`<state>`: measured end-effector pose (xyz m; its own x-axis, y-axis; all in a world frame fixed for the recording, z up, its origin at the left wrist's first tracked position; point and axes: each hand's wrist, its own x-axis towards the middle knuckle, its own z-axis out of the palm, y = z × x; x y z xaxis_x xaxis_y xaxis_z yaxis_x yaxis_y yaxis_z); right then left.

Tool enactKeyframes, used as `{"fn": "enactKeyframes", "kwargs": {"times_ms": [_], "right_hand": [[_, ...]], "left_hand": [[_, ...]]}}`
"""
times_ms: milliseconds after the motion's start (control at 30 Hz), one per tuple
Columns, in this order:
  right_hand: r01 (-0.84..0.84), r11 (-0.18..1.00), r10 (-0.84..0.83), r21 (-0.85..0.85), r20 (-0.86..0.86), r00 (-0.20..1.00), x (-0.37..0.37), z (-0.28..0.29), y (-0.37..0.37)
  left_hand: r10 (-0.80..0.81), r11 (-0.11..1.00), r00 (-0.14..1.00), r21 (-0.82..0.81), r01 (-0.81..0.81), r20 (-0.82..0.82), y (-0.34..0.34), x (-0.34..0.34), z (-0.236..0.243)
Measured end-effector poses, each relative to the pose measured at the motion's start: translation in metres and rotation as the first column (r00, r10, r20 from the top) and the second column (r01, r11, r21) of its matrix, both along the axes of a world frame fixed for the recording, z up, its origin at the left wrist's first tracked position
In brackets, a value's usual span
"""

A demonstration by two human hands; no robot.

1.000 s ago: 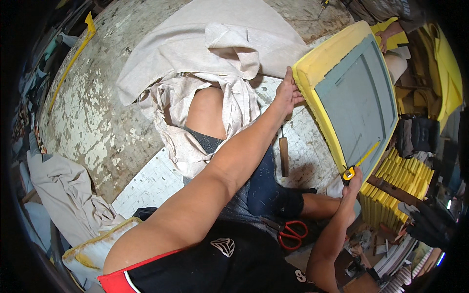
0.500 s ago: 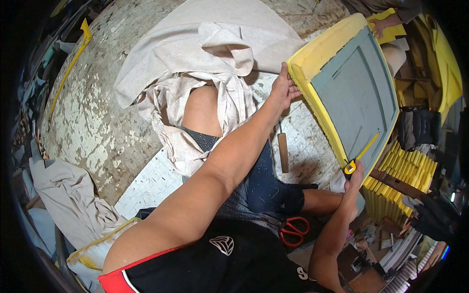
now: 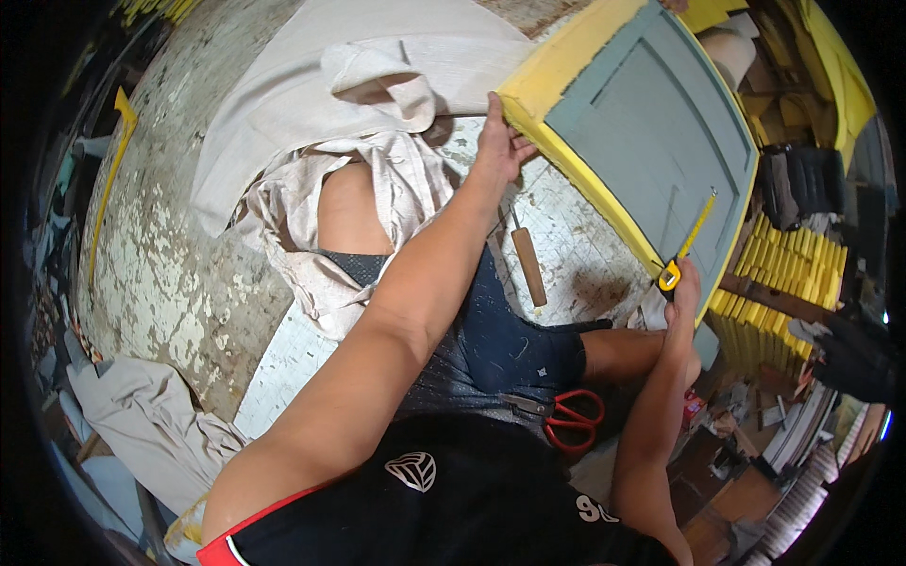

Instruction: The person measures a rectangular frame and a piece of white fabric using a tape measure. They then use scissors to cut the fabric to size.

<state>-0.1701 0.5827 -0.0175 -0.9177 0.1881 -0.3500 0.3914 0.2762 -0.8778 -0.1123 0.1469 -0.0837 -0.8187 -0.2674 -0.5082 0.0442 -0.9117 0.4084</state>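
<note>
A large panel [image 3: 642, 123], with a grey face and yellow foam along its edges, leans at the upper right. At its near left corner my left hand [image 3: 503, 146] holds the foam edge, thumb up along the side and fingers underneath. My right hand [image 3: 685, 288] is closed around a yellow-and-black tape measure [image 3: 669, 275] near the panel's lower edge. A short length of yellow blade [image 3: 699, 223] sticks out over the grey face. Below the panel, a wooden-handled tool [image 3: 528, 267] lies on the white surface. Red-handled scissors [image 3: 574, 422] rest by my lap.
Beige fabric [image 3: 311, 113] spreads in folds across the worn table [image 3: 170, 274] and around my bare knee. More cloth [image 3: 151, 415] hangs at the lower left. Stacked yellow foam strips [image 3: 783, 283] stand at the right. Another person's fingers [image 3: 674, 5] show at the panel's top.
The view has shifted, so most things appear further left and higher. Both hands keep their holds on the panel edge and the tape measure; the blade now points more steeply upward.
</note>
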Motion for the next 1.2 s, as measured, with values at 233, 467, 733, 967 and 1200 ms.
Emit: {"fn": "enactKeyframes", "kwargs": {"times_ms": [233, 467, 733, 967, 1200], "right_hand": [[0.022, 1.000, -0.023, -0.016, -0.064, 0.998, -0.003, -0.008, 0.004], [0.187, 0.942, -0.230, -0.278, -0.132, 0.964, 0.008, 0.032, -0.023], [0.375, 0.739, -0.590, -0.559, -0.269, 0.761, 0.003, 0.084, 0.101], [0.467, 0.653, -0.640, -0.596, -0.106, 0.761, 0.015, 0.041, 0.203], [0.530, 0.468, -0.580, -0.707, 0.207, 0.788, 0.028, -0.068, 0.216]], "left_hand": [[0.001, 0.995, 1.000, 0.099, 0.001, -0.028, -0.002, -0.010, -0.016], [-0.029, 0.999, 0.996, -0.016, 0.030, 0.081, 0.003, -0.006, 0.002], [-0.204, 0.964, 0.958, -0.128, 0.232, 0.202, 0.006, 0.006, -0.003], [-0.525, 0.788, 0.801, -0.191, 0.586, 0.288, 0.037, 0.012, 0.020], [-0.535, 0.765, 0.749, -0.153, 0.626, 0.391, 0.145, -0.007, 0.032]]}}
